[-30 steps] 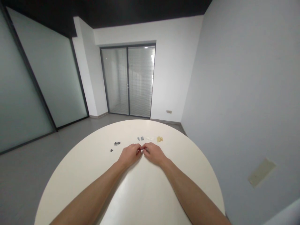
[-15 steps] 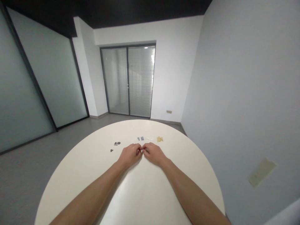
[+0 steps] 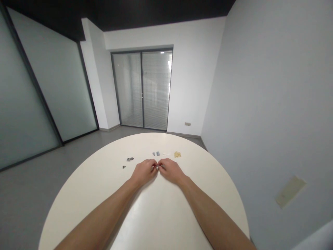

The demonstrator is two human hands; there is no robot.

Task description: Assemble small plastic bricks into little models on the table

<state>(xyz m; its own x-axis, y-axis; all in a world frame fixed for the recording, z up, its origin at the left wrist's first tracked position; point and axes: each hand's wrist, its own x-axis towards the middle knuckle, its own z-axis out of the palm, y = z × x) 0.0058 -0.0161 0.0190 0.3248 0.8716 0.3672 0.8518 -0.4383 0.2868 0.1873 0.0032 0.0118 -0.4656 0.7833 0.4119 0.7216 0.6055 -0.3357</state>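
My left hand (image 3: 145, 171) and my right hand (image 3: 170, 169) meet over the middle of the round table, fingertips together. Both are closed in a pinch. What they hold is tiny and mostly covered by the fingers; its kind cannot be made out. Just beyond the hands lie small blue-grey pieces (image 3: 158, 153), with faint white pieces (image 3: 165, 153) beside them. A little heap of yellow pieces (image 3: 177, 154) is past my right hand. Left of my left hand are small dark pieces (image 3: 131, 158) and a lone dark piece (image 3: 124, 167).
The cream round table (image 3: 161, 222) reaches from under my arms to its curved far edge. Beyond it stands a glazed door with blinds (image 3: 156, 90). A white wall (image 3: 273, 104) rises on the right, and frosted glass panels (image 3: 54, 80) are at the left.
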